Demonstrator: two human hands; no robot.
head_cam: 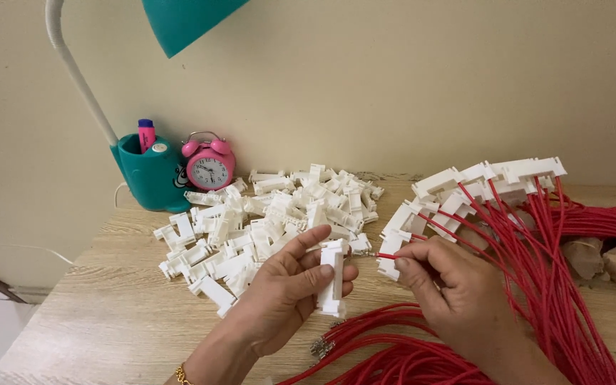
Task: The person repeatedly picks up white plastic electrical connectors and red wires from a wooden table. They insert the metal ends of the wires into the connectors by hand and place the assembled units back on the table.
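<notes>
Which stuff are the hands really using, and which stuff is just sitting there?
In use: left hand holding white connector; right hand pinching red wire; connector pile; wired connectors.

Lying about: pink alarm clock, teal lamp, pink marker.

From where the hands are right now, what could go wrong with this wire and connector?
1. The right hand pinches a thin red wire near its tip; aimed slightly off, the metal end might bend against the white plastic connector housing in the left hand.
2. The loose heap of white housings lies close behind; a knock may scatter some.
3. The bundle of red wires under the right wrist could snag.
</notes>
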